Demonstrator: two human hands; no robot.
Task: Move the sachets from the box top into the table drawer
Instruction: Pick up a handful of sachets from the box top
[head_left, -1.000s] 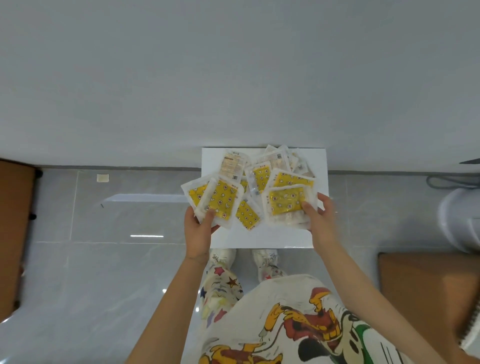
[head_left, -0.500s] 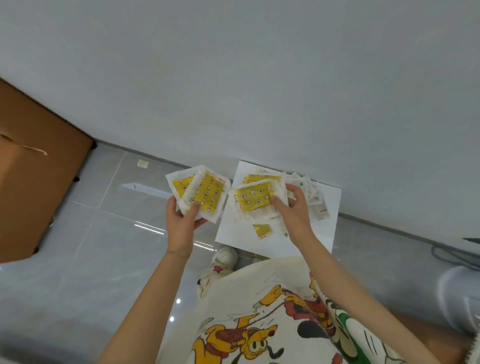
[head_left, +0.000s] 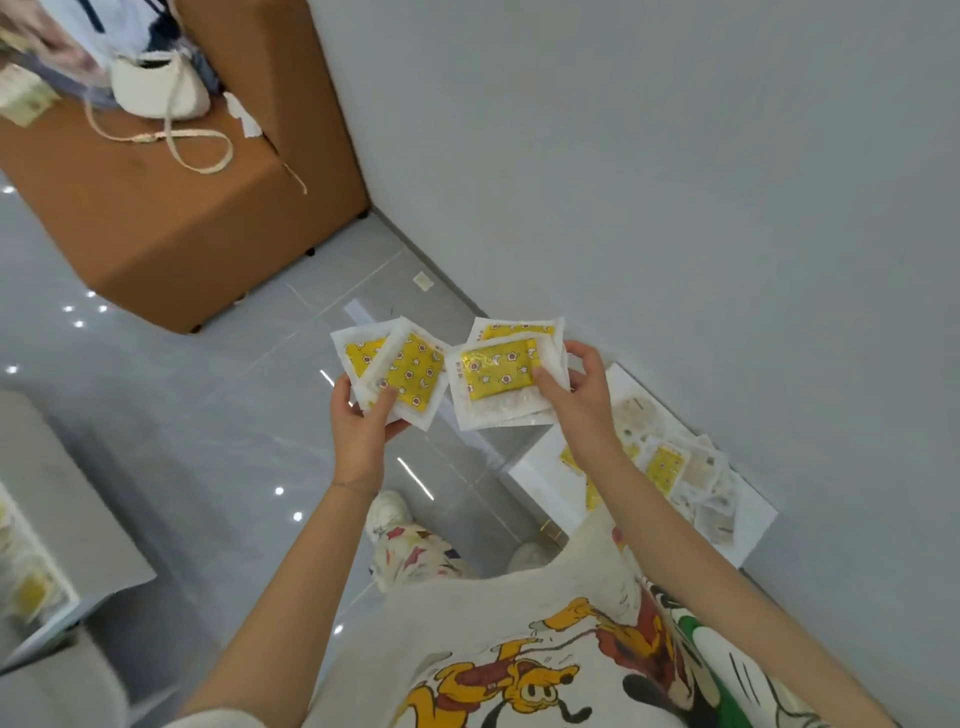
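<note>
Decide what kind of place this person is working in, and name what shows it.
Probably a room in a home: glossy grey floor tiles, a brown upholstered ottoman with a small white handbag on it, plain white wall.

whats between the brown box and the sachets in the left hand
In the head view, only bare grey floor lies between the brown box and the sachets in the left hand; nothing stands on that stretch.

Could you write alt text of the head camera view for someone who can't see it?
Seen from above, a person's left hand and right hand each hold yellow sachets over a grey tiled floor. More sachets lie on a white box top by the wall.
</note>
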